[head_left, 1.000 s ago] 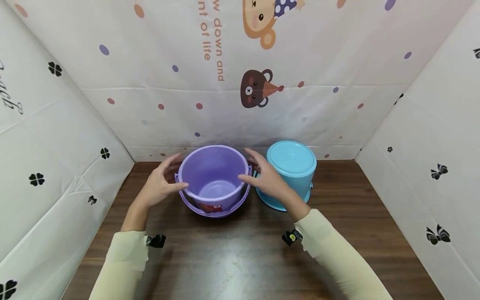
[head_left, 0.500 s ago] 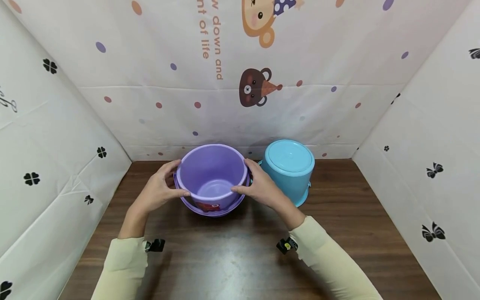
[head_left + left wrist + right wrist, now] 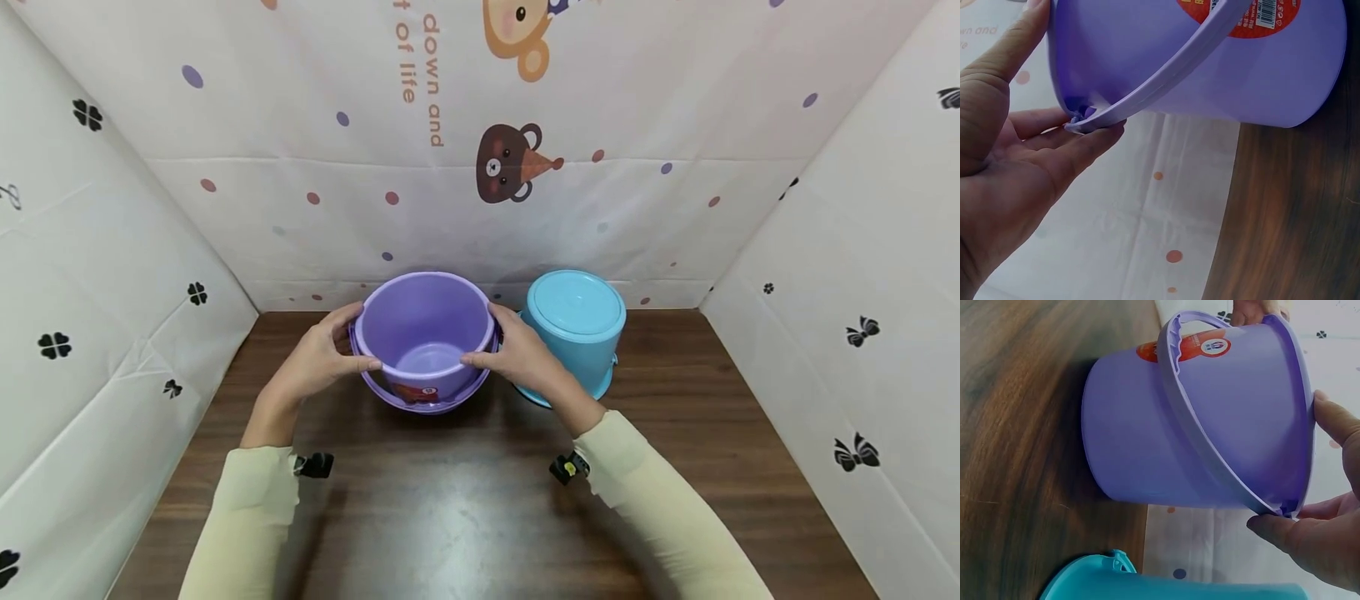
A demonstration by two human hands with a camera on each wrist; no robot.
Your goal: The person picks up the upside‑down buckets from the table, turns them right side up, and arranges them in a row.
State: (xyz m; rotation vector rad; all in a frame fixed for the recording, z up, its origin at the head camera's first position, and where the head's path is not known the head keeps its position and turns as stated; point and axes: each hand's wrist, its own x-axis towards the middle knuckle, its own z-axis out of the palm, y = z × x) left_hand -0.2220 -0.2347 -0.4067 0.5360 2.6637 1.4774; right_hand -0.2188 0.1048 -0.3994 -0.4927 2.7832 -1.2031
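Note:
A purple bucket [image 3: 427, 321] stands upright with its mouth up near the back wall. Its purple handle [image 3: 1172, 72] hangs down round the front, over a red label [image 3: 1182, 347]. My left hand [image 3: 318, 354] holds the left of the rim, thumb at the near edge and fingers under the handle's hinge. On the opposite side my right hand [image 3: 517, 350] grips the rim the same way, its fingers at the other hinge in the right wrist view. Beside that hand a light blue bucket [image 3: 577, 321] stands upside down, base up; my right hand and forearm hide part of it.
Both buckets are at the back of a dark wooden table [image 3: 435, 500]. White printed sheets form a back wall [image 3: 322, 225] close behind them and walls on the left [image 3: 112, 317] and right [image 3: 817, 275].
Both hands have closed in from either side and taken hold of the purple bucket's rim. The purple bucket has hardly moved; the head view has shifted slightly.

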